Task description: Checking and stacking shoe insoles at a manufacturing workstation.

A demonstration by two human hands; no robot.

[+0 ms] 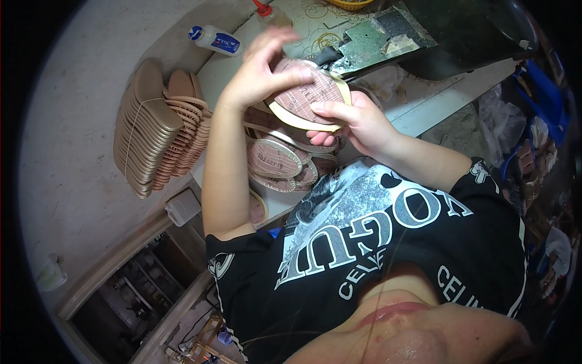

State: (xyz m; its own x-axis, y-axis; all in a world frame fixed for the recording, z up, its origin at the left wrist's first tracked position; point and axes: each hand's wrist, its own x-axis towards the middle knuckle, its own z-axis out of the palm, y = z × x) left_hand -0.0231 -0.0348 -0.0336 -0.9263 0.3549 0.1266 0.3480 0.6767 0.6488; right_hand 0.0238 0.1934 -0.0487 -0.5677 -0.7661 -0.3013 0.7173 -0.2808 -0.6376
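A pinkish shoe insole (pixel 303 97) with a pale yellow edge is held up over the worktable. My right hand (pixel 364 124) grips its right end, the thumb on the lined face and the fingers curled beneath. My left hand (pixel 264 70) is at its upper left, with the thumb lying across the face. The other left fingers are stretched out above the insole, apart from the thumb and blurred. Several similar insoles (pixel 276 159) lie in a loose pile on the table below my hands.
Banded stacks of brown soles (pixel 145 130) stand at the left by the wall. A white bottle with a blue cap (pixel 215 40) and a red-tipped bottle (pixel 273 17) are at the back. Beyond my hands is a green machine plate (pixel 382 42). Clear plastic bags (pixel 497 121) hang at right.
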